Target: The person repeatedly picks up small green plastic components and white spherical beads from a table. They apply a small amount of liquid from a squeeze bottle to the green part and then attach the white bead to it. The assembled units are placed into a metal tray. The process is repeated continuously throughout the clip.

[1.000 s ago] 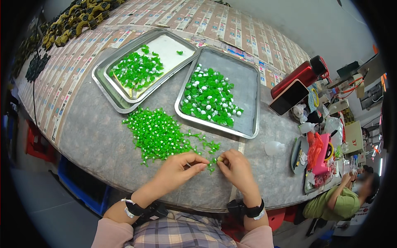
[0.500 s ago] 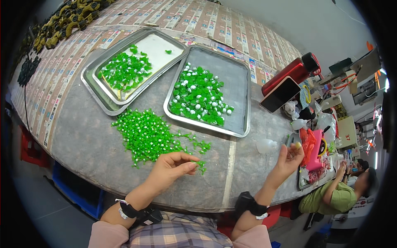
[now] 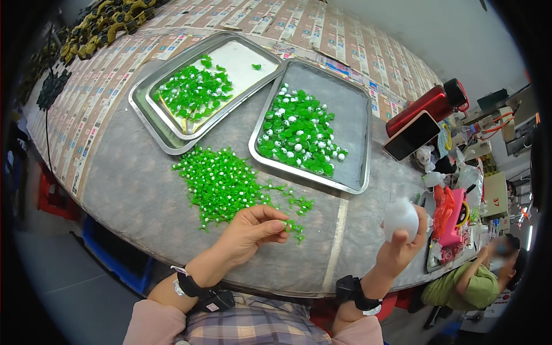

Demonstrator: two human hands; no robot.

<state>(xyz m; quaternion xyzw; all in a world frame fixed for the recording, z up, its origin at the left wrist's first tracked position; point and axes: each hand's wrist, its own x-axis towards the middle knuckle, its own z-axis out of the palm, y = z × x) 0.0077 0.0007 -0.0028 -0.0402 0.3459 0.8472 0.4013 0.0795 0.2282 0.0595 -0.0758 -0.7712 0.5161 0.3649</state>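
A pile of small green pieces (image 3: 217,187) lies on the gray surface (image 3: 132,178). At the pile's near right edge, the left hand (image 3: 250,233) has its grip pinched on a green sprig (image 3: 295,229). Well right of the pile, the right hand (image 3: 409,246) wraps its grip around a white rounded bottle (image 3: 401,220). Beyond the pile, rightward, a metal tray (image 3: 352,126) carries green-and-white pieces; directly beyond the pile, nested trays (image 3: 244,59) bear more.

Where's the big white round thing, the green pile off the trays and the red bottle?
Big white round thing (image 3: 401,218): head view, its rounded side.
Green pile (image 3: 221,187): head view, middle of the heap.
Red bottle (image 3: 418,106): head view, its red body.
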